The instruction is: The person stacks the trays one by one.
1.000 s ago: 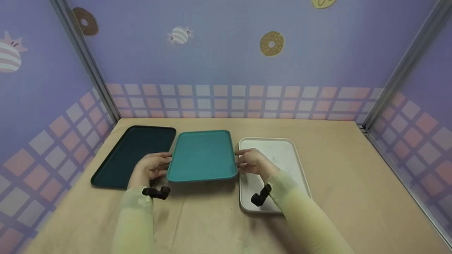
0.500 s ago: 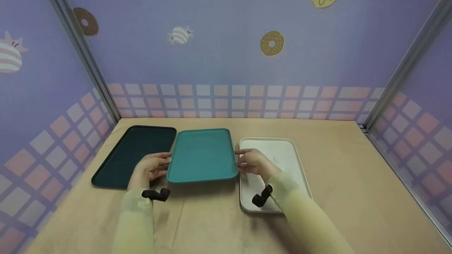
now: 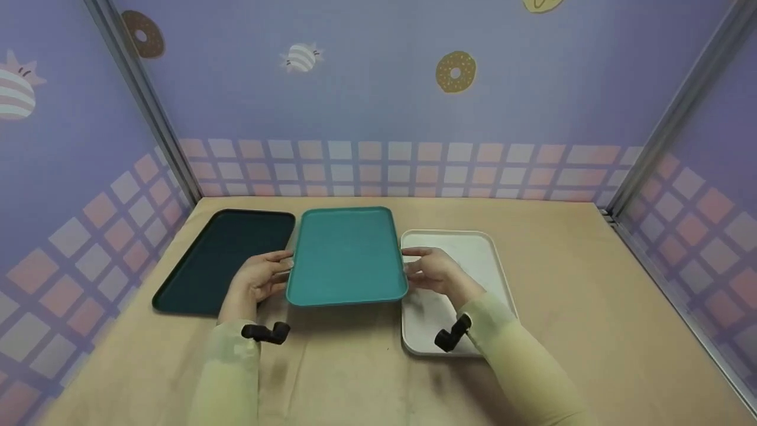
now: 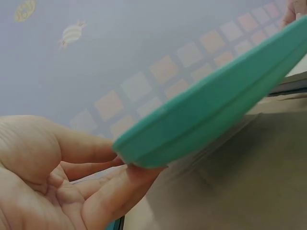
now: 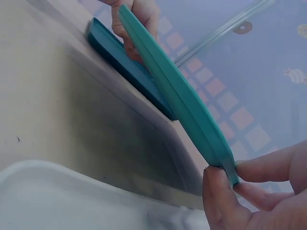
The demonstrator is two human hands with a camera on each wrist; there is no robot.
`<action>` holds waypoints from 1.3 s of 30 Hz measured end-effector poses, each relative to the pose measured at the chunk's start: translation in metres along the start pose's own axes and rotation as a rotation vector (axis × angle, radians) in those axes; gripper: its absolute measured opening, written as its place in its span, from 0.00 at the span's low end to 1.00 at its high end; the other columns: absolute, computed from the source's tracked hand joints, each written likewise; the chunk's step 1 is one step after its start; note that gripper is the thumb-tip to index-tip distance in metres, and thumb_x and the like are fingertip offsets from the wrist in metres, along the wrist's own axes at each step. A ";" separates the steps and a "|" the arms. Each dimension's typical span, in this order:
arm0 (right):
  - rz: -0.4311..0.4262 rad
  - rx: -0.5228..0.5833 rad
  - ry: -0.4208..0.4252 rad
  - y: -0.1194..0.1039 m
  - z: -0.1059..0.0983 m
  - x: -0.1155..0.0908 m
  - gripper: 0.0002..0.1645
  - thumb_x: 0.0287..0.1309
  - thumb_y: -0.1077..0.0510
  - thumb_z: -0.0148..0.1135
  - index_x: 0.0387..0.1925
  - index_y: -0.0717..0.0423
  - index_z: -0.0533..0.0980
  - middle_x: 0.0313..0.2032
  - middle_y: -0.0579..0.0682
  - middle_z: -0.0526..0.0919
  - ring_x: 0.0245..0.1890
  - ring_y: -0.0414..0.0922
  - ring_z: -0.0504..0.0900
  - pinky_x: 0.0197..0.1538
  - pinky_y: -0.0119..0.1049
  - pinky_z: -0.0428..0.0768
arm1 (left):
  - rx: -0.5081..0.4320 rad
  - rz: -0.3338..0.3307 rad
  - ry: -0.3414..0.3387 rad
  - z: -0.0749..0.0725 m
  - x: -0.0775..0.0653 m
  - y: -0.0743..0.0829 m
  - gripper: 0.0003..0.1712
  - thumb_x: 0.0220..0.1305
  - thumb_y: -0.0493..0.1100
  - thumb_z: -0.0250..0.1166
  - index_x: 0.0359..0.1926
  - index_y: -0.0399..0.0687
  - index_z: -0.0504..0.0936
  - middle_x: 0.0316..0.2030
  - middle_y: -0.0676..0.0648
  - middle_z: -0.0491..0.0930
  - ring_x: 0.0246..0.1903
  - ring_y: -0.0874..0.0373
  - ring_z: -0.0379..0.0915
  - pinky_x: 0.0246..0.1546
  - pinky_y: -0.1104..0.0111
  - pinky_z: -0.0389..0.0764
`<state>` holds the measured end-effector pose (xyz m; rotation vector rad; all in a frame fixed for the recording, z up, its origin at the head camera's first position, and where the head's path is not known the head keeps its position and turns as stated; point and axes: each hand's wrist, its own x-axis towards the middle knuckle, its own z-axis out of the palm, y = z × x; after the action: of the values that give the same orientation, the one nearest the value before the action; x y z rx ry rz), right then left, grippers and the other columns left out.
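Observation:
A teal rectangular tray [image 3: 349, 254] is held off the table between both hands, its shadow falling below it. My left hand [image 3: 257, 278] pinches its left rim; in the left wrist view, fingers of that hand [image 4: 72, 177] lie above and below the tray edge [image 4: 201, 110]. On the opposite side, my right hand [image 3: 437, 272] pinches the right rim, and the right wrist view has the tray corner [image 5: 218, 153] between thumb and fingers. The tray surface bears nothing.
A dark green tray [image 3: 236, 254] lies on the table at the left, partly behind my left hand. Under my right hand and forearm lies a white tray [image 3: 473, 260]. A patterned wall [image 3: 378, 106] closes off the back of the beige-covered table [image 3: 562, 284].
Both hands have shifted the teal tray a little to the right and away from me. The dark green and white trays stay where they were.

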<state>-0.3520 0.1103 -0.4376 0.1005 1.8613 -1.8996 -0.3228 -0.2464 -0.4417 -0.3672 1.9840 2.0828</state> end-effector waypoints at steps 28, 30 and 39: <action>-0.125 -0.105 -0.023 0.016 -0.081 -0.059 0.40 0.66 0.72 0.55 0.77 0.63 0.58 0.46 0.51 0.77 0.39 0.41 0.83 0.47 0.35 0.84 | -0.065 0.055 -0.026 0.085 -0.009 -0.016 0.28 0.74 0.35 0.61 0.73 0.46 0.73 0.59 0.40 0.79 0.44 0.59 0.86 0.41 0.68 0.89; -0.132 -0.111 -0.028 0.018 -0.088 -0.064 0.40 0.67 0.71 0.55 0.77 0.63 0.57 0.47 0.51 0.78 0.41 0.41 0.84 0.48 0.35 0.84 | -0.052 0.056 -0.017 0.093 -0.011 -0.019 0.27 0.74 0.35 0.61 0.72 0.46 0.74 0.59 0.40 0.80 0.45 0.59 0.85 0.40 0.69 0.88; -0.140 -0.133 -0.019 0.028 -0.115 -0.087 0.41 0.69 0.68 0.57 0.79 0.62 0.54 0.58 0.57 0.75 0.47 0.42 0.85 0.53 0.36 0.85 | -0.068 0.115 -0.028 0.124 -0.018 -0.031 0.26 0.72 0.33 0.63 0.69 0.45 0.77 0.50 0.41 0.83 0.40 0.58 0.86 0.35 0.68 0.88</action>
<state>-0.2954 0.2459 -0.4392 -0.0933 2.0226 -1.8524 -0.2970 -0.1214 -0.4592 -0.2406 1.9654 2.2165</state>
